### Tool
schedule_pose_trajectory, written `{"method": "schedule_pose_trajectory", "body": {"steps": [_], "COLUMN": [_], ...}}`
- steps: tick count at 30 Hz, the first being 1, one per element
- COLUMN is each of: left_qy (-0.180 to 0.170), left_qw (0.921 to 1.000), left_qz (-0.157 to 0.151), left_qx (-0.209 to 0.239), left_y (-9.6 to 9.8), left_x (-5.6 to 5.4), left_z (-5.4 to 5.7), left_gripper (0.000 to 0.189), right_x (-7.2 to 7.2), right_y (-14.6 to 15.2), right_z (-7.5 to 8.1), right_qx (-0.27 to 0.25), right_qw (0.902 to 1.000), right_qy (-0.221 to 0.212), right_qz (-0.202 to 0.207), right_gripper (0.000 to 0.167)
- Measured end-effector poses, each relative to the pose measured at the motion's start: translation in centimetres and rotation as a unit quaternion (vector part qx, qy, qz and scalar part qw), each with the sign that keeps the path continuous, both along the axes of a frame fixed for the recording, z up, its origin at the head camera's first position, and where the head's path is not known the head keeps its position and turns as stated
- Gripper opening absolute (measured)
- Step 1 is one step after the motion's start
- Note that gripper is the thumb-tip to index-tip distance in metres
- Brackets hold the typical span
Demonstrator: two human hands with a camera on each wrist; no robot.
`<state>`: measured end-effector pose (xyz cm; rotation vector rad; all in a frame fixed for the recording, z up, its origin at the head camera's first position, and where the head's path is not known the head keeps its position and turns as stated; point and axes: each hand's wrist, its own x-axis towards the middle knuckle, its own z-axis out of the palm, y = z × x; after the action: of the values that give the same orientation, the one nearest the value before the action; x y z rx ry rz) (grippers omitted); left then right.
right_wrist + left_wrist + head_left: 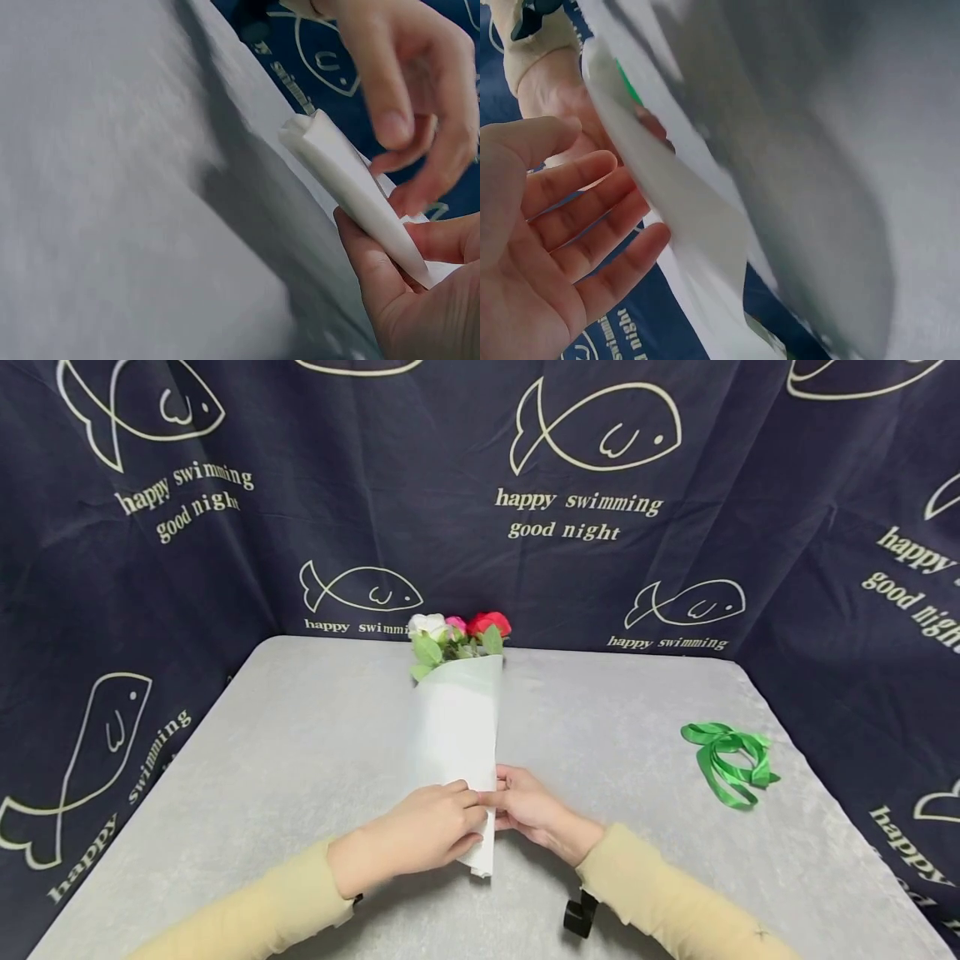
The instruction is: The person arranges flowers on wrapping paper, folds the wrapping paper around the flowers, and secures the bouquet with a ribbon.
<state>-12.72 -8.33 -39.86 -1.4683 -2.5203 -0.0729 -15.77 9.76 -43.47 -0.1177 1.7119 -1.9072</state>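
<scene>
A bouquet lies wrapped in a cone of white paper (457, 727), with its narrow rolled end toward me. From the wide far end stick out a white rose (426, 626), a pink flower (456, 623), a red rose (489, 624) and green leaves (427, 650). My right hand (532, 806) grips the lower part of the cone, thumb on top and fingers beneath, as the right wrist view shows. Over the cone's near end is my left hand (431, 825); in the left wrist view its fingers (592, 202) are loosely extended beside the paper. The stems are hidden inside the wrap.
A loose coil of green ribbon (761, 772) lies on the right side of the grey cloth-covered table (322, 718). Dark blue curtains (450, 460) with fish drawings surround the table's back and sides. A black wrist mount (579, 917) hangs below the right sleeve.
</scene>
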Motion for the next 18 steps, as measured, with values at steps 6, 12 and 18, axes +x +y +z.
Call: {"method": "schedule_pose_trajectory", "body": {"steps": [6,12,18], "left_qy": [-0.016,-0.031,-0.022], "left_qw": [0.9986,0.9944,0.9888], "left_qz": [0.043,0.089,0.131], "left_qx": [0.026,0.046,0.068], "left_y": [-1.2,-2.9,-5.0], "left_x": [-0.1,-0.4,-0.8], "left_z": [0.7,0.7,0.3], "left_gripper": [0.004,0.012,0.018], "right_x": [0.2,-0.1,-0.1], "right_y": [-2.4,-4.4,-6.4], "right_z": [0.6,0.7,0.1], "right_qx": [-0.012,-0.020,-0.022], "right_qw": [0.9999,0.9997,0.9996], "right_qy": [-0.001,-0.010,-0.018], "right_qz": [0.008,0.009,0.000], "right_gripper": [0.033,0.035,0.032]}}
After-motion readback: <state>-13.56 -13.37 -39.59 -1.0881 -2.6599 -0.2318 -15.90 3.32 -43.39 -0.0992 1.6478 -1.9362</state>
